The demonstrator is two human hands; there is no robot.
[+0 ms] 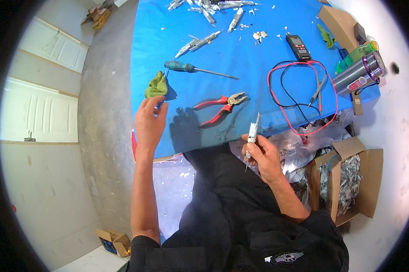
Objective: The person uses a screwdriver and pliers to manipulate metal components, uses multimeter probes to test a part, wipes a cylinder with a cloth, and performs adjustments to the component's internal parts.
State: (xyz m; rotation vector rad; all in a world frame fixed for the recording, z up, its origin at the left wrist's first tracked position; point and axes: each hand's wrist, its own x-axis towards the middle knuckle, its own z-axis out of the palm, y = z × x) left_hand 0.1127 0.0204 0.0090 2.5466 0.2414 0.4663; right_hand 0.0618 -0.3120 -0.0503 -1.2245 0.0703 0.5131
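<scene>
While the right hand [265, 156] pinches a slim white piece [253, 130] just right of centre, the step seems to be steadying it.
At centre-left, the left hand [151, 119] curls by a green cloth [157, 85], its grip too hidden to judge; pliers [230, 100] lie between on the worktop [245, 52]; the next move likely calls for minding the piece's thin ends.

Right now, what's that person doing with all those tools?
The person's right hand holds a slim white-and-metal piece upright near the front edge of the blue table. The left hand is at a crumpled green cloth; I can't tell whether it's gripping it. Red-handled pliers and a screwdriver lie on the table, untouched. Farther right is a meter with red and black wires.
</scene>
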